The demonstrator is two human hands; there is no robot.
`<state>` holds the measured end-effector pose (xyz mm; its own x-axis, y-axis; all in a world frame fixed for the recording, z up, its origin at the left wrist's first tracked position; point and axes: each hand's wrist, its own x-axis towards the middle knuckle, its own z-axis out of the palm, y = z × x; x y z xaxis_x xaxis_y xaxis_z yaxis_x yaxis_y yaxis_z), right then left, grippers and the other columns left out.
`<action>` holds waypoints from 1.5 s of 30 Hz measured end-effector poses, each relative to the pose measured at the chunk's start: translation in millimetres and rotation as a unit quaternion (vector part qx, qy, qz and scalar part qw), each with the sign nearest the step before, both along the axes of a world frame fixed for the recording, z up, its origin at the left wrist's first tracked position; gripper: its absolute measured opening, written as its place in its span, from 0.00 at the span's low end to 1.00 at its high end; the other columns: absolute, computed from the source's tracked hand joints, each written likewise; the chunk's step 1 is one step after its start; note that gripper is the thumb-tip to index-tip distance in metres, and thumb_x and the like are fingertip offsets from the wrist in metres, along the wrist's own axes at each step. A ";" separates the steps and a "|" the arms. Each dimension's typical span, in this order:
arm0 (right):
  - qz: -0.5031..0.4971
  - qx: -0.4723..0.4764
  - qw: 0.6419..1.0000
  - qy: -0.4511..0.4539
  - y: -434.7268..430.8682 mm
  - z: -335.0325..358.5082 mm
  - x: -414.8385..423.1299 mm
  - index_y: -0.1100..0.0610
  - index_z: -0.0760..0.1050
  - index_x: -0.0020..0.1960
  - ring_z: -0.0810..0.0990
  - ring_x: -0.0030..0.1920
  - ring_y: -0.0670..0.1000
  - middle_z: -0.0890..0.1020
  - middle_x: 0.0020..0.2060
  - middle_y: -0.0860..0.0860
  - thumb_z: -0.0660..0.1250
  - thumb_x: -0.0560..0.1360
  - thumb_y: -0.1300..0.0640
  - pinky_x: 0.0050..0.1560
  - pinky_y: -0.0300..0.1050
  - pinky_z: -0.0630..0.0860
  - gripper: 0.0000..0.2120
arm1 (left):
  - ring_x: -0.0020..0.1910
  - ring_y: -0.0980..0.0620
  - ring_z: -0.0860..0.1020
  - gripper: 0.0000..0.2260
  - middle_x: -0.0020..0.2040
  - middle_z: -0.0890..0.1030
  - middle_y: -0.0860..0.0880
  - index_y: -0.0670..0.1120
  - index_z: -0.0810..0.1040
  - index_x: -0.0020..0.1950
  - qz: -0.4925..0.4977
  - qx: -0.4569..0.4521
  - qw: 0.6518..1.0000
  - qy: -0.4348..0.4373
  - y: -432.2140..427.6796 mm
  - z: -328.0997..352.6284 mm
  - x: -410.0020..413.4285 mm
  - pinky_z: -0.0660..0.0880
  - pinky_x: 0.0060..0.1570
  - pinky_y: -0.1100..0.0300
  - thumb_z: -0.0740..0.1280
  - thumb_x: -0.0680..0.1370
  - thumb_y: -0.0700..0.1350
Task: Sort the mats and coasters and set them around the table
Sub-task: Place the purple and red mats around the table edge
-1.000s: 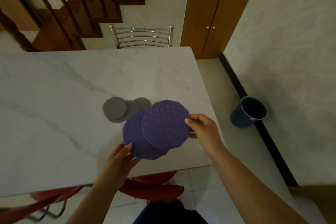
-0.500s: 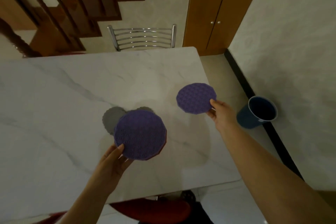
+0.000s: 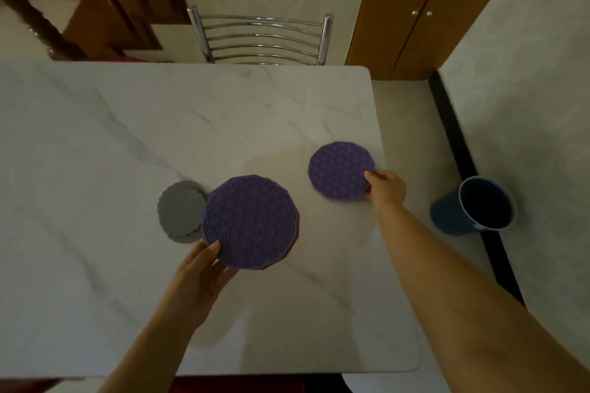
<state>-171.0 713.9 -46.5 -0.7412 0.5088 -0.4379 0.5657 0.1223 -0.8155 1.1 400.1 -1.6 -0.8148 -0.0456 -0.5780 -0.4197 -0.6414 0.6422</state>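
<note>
1. While the grey coasters (image 3: 181, 210) lie in an overlapping pile near the middle of the marble table (image 3: 134, 124), the placing of the purple mats is judged to be the step in hand.
2. One purple mat (image 3: 341, 171) is pinched at its near edge by the right hand (image 3: 384, 187), thumb on top, close to the table's right edge; whether it already rests flat on the marble or is held just above cannot be told.
3. A second purple mat (image 3: 250, 222) is gripped at its lower left edge by the left hand (image 3: 204, 271), thumb over the top and fingers beneath, and is held above the table, partly covering the coaster pile.
4. A reddish rim is seen under that mat's right edge, so a further mat may be stacked beneath it; this is not certain.
5. The next move is judged to call for the right-hand mat to be laid flat and released clear of the table's edge, since an overhang could let it slip toward the blue bin (image 3: 475, 206) on the floor.
6. Afterwards, another side of the table would be needed for the left hand's mat, and the coasters remain to be spread out.
</note>
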 end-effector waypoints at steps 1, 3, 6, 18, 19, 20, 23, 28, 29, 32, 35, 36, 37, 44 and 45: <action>0.015 0.033 0.999 -0.002 0.7 -0.1 -1.5 0.65 0.80 0.54 0.81 0.51 0.61 0.83 0.51 0.63 0.71 0.70 0.60 0.55 0.56 0.77 0.14 | 0.57 0.45 0.81 0.17 0.62 0.81 0.44 0.47 0.78 0.62 0.003 0.000 1.000 -0.006 1.0 -1.5 0.6 0.79 0.52 0.49 0.63 0.74 0.42; 0.039 0.073 0.997 0.003 1.6 2.0 -2.9 0.64 0.79 0.56 0.81 0.52 0.59 0.83 0.52 0.61 0.71 0.70 0.60 0.53 0.49 0.75 0.15 | 0.54 0.46 0.82 0.15 0.61 0.81 0.44 0.47 0.80 0.59 0.006 0.001 1.000 -0.015 3.2 -2.8 2.5 0.80 0.51 0.50 0.63 0.74 0.42; 0.090 0.118 0.989 0.011 3.5 3.3 -4.3 0.64 0.80 0.53 0.81 0.51 0.59 0.83 0.50 0.61 0.68 0.71 0.62 0.51 0.50 0.75 0.12 | 0.52 0.46 0.83 0.14 0.58 0.83 0.45 0.48 0.82 0.56 0.012 0.007 1.000 -0.017 5.5 -3.0 4.9 0.81 0.49 0.51 0.62 0.74 0.41; 0.159 0.044 0.985 0.048 -21.5 51.3 39.4 0.59 0.76 0.59 0.80 0.54 0.59 0.81 0.55 0.60 0.63 0.75 0.61 0.57 0.55 0.75 0.13 | 0.51 0.48 0.83 0.15 0.57 0.83 0.46 0.49 0.82 0.57 0.013 0.021 1.000 0.014 9.8 14.7 13.2 0.82 0.46 0.54 0.62 0.74 0.41; 0.194 -0.011 0.979 0.065 -33.6 60.5 53.4 0.56 0.75 0.61 0.80 0.54 0.55 0.80 0.56 0.57 0.64 0.76 0.58 0.57 0.53 0.76 0.14 | 0.52 0.47 0.83 0.15 0.58 0.83 0.46 0.50 0.83 0.56 0.016 0.024 0.999 0.017 9.5 15.8 15.8 0.82 0.46 0.53 0.62 0.74 0.41; 0.237 -0.055 0.967 0.070 -45.6 70.6 68.9 0.53 0.74 0.63 0.79 0.55 0.51 0.80 0.58 0.53 0.65 0.76 0.53 0.57 0.48 0.76 0.16 | 0.53 0.47 0.83 0.15 0.58 0.83 0.46 0.50 0.84 0.55 0.017 0.027 0.999 0.021 9.2 16.9 18.4 0.82 0.47 0.53 0.62 0.74 0.41; 0.366 -0.095 0.924 0.059 -74.5 95.3 112.3 0.45 0.67 0.69 0.73 0.56 0.31 0.73 0.61 0.38 0.62 0.72 0.38 0.52 0.25 0.69 0.28 | 0.56 0.45 0.82 0.15 0.60 0.82 0.45 0.49 0.83 0.57 0.002 0.029 0.999 0.036 9.6 20.8 29.3 0.82 0.46 0.53 0.62 0.75 0.41; 0.423 0.001 0.901 0.100 -97.3 114.1 152.4 0.49 0.57 0.75 0.66 0.69 0.44 0.66 0.71 0.46 0.60 0.76 0.43 0.67 0.39 0.65 0.30 | 0.54 0.45 0.82 0.14 0.58 0.83 0.45 0.49 0.83 0.55 0.016 0.028 0.999 0.034 11.0 24.8 54.0 0.82 0.43 0.54 0.62 0.75 0.41; 0.436 0.021 0.892 0.117 -100.3 117.7 156.8 0.49 0.55 0.75 0.65 0.70 0.45 0.65 0.72 0.46 0.59 0.76 0.42 0.67 0.39 0.64 0.31 | 0.54 0.45 0.82 0.13 0.58 0.83 0.44 0.48 0.83 0.56 0.022 0.029 0.999 0.033 11.1 25.6 59.0 0.82 0.43 0.54 0.63 0.74 0.41; 0.469 0.070 0.866 0.162 -110.0 126.8 170.4 0.47 0.50 0.75 0.65 0.71 0.46 0.65 0.73 0.48 0.54 0.74 0.38 0.69 0.42 0.67 0.33 | 0.54 0.44 0.82 0.13 0.58 0.83 0.43 0.46 0.79 0.57 0.042 0.022 0.999 0.025 9.6 26.7 76.0 0.82 0.44 0.53 0.64 0.74 0.41; 0.488 0.123 0.840 0.204 -118.1 129.2 180.3 0.46 0.48 0.74 0.72 0.67 0.48 0.70 0.70 0.50 0.54 0.76 0.40 0.63 0.42 0.74 0.30 | 0.52 0.44 0.83 0.12 0.57 0.83 0.42 0.46 0.80 0.56 0.068 0.022 0.997 0.017 5.2 27.1 92.3 0.82 0.44 0.53 0.65 0.74 0.41; 0.494 0.138 0.831 0.216 -120.4 128.0 182.8 0.47 0.49 0.74 0.74 0.65 0.49 0.72 0.69 0.51 0.55 0.76 0.41 0.60 0.40 0.75 0.30 | 0.51 0.44 0.83 0.12 0.56 0.83 0.42 0.46 0.80 0.56 0.073 0.018 0.997 0.016 3.8 27.4 96.8 0.82 0.43 0.53 0.65 0.74 0.41; 0.499 0.152 0.824 0.222 -123.2 126.2 184.8 0.49 0.50 0.75 0.75 0.63 0.49 0.73 0.68 0.52 0.55 0.77 0.42 0.58 0.38 0.75 0.31 | 0.50 0.44 0.83 0.12 0.56 0.83 0.42 0.46 0.79 0.56 0.077 0.015 0.997 0.014 2.3 27.3 101.1 0.83 0.44 0.52 0.65 0.74 0.41; 0.505 0.168 0.813 0.236 -141.5 125.5 202.9 0.51 0.52 0.76 0.76 0.60 0.46 0.75 0.66 0.51 0.57 0.78 0.44 0.52 0.31 0.70 0.30 | 0.51 0.43 0.83 0.14 0.58 0.82 0.41 0.44 0.77 0.59 0.077 0.009 0.997 0.012 -16.7 25.7 116.3 0.81 0.48 0.50 0.66 0.74 0.41; 0.498 0.164 0.816 0.244 -144.4 126.6 204.0 0.51 0.54 0.75 0.75 0.61 0.43 0.74 0.67 0.49 0.58 0.78 0.44 0.54 0.30 0.70 0.30 | 0.51 0.43 0.83 0.14 0.58 0.82 0.41 0.44 0.77 0.59 0.072 0.007 0.997 0.013 -20.0 25.0 116.2 0.81 0.48 0.50 0.66 0.73 0.41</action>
